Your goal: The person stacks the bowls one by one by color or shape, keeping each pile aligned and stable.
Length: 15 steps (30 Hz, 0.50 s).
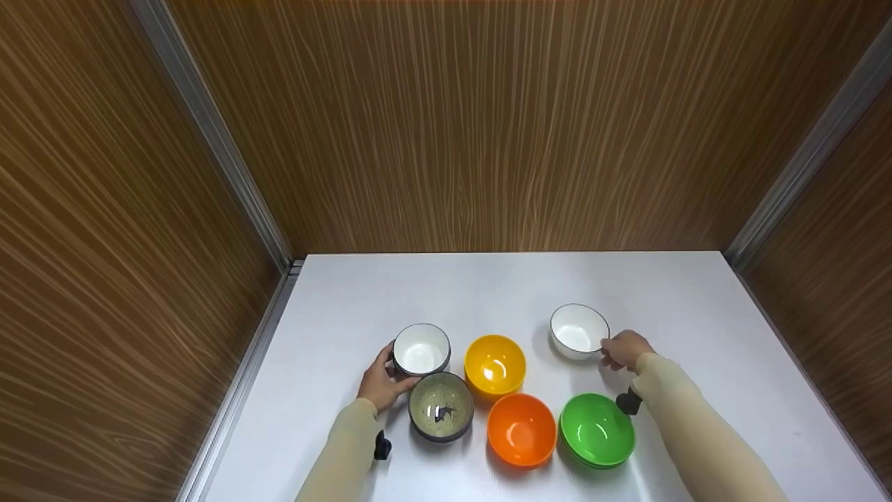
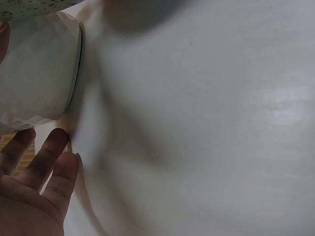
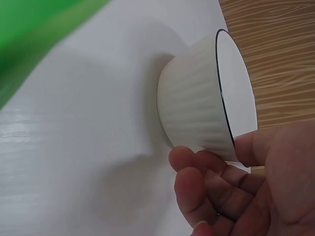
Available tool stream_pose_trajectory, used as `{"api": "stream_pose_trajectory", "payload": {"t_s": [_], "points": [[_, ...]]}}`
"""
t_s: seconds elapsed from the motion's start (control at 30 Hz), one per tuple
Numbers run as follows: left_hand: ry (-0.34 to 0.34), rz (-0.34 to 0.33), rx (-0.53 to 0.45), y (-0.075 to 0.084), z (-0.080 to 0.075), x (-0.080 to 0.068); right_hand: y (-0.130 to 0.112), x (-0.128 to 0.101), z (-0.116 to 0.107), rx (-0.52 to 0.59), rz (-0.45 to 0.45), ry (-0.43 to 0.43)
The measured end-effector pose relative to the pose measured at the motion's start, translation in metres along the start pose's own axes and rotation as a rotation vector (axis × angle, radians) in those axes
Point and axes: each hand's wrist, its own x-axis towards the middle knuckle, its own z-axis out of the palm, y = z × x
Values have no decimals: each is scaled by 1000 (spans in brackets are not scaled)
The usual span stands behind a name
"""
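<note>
On the right, my right hand [image 1: 626, 349] pinches the rim of a white bowl [image 1: 577, 329] with a thin dark edge. The right wrist view shows the thumb over the rim and curled fingers [image 3: 191, 189] against the ribbed outside of that bowl [image 3: 194, 96]. Whether its base touches the table I cannot tell. My left hand [image 1: 380, 385] grips another dark-rimmed white bowl [image 1: 422, 348] by its side, thumb toward me. In the left wrist view its fingers [image 2: 60, 182] reach along this bowl's faceted wall [image 2: 39, 69]. A speckled grey-green bowl [image 1: 441, 406] stands close to the left thumb.
A yellow bowl [image 1: 495, 365] stands between the two white ones. Nearer to me are an orange bowl [image 1: 521, 430] and stacked green bowls [image 1: 597, 429], below my right forearm. Wood-grain panels [image 1: 460, 125] enclose the white table [image 1: 390, 286] behind and on both sides.
</note>
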Motion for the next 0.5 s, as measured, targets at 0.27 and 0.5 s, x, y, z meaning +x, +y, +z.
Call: {"api": "stream_pose_trajectory", "payload": {"t_s": [0.27,0.5], "points": [[-7,-1,-14,-1,-1,0,-5,0,0,-47,-5,17],[-8,24,-9,0,-1,1,-6,0,-2,-91,-8,39]]}}
